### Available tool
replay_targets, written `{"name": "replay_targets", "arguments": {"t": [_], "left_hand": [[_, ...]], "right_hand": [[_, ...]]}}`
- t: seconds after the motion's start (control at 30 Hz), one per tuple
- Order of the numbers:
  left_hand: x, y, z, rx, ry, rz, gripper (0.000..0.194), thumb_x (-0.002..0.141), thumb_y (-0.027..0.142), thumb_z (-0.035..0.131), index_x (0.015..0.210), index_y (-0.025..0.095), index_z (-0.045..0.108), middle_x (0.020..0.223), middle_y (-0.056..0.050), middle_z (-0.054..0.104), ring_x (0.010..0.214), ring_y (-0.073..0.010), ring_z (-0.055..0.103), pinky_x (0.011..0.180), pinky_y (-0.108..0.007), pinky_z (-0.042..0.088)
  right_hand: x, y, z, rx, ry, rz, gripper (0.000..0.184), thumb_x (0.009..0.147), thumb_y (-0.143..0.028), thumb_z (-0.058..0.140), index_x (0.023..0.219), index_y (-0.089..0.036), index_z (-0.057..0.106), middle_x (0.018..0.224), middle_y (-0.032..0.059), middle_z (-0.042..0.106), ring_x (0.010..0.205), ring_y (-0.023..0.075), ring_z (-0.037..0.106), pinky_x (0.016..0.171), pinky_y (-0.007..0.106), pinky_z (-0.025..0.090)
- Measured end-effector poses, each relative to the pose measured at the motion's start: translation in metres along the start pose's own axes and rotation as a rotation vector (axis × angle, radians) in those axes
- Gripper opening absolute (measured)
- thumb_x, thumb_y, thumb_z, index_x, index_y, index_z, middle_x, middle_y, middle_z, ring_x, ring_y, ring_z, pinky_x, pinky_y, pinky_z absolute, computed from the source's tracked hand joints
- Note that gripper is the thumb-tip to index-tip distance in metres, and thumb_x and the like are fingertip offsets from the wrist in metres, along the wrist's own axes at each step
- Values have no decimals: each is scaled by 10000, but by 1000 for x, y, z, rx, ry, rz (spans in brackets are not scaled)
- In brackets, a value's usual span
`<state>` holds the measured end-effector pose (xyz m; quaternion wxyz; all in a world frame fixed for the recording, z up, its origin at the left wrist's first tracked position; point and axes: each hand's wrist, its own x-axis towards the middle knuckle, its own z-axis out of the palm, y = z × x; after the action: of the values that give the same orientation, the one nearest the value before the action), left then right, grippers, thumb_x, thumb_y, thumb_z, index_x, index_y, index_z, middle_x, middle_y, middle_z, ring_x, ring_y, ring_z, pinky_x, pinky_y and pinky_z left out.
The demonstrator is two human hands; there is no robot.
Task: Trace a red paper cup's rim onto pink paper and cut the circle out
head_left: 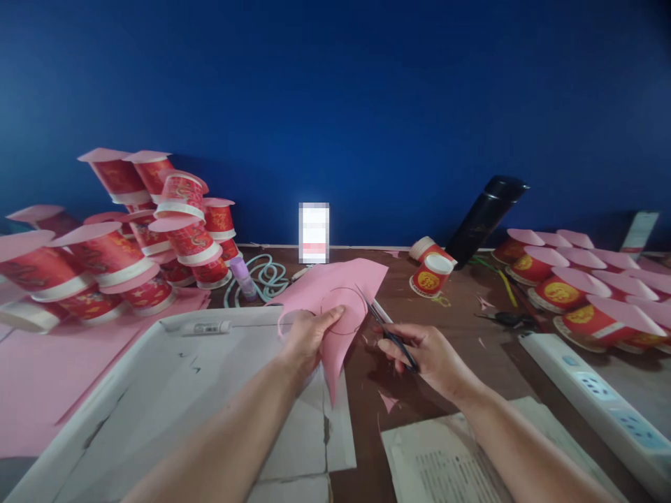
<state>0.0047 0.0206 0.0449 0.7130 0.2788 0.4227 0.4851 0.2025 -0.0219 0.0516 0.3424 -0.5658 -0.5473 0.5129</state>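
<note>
My left hand point(309, 335) grips a sheet of pink paper point(340, 279), its thumb pressed on top near a drawn circle. A cut strip curls off the sheet's left side, and a pointed flap hangs down below. In my right hand point(419, 353) is a pair of black-handled scissors point(380, 318). Their blades reach up and left to the paper's right edge, beside the circle line. Whether the blades are closed on the paper is hard to make out. Beneath my left arm lies a white board point(220, 398) with a glue stick point(207, 327) on it.
Red paper cups point(183, 241) topped with pink discs are stacked at left; more cups point(571, 290) stand at right. A black bottle point(485, 216) leans against the blue wall. A power strip point(597, 398), an old booklet point(435, 461) and a coiled cable point(267, 276) lie around.
</note>
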Motion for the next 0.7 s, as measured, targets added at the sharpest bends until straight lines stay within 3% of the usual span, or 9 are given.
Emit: {"name": "replay_targets", "arguments": {"t": [0.7], "left_hand": [[2, 3, -3, 49, -3, 5, 342, 586, 320, 844, 722, 29, 725, 690, -145, 717, 647, -227, 681, 633, -307, 540]], "right_hand": [[-3, -1, -3, -11, 5, -6, 467, 725, -469, 748, 1067, -151, 739, 588, -21, 575, 490, 66, 473, 479, 205, 386]]}}
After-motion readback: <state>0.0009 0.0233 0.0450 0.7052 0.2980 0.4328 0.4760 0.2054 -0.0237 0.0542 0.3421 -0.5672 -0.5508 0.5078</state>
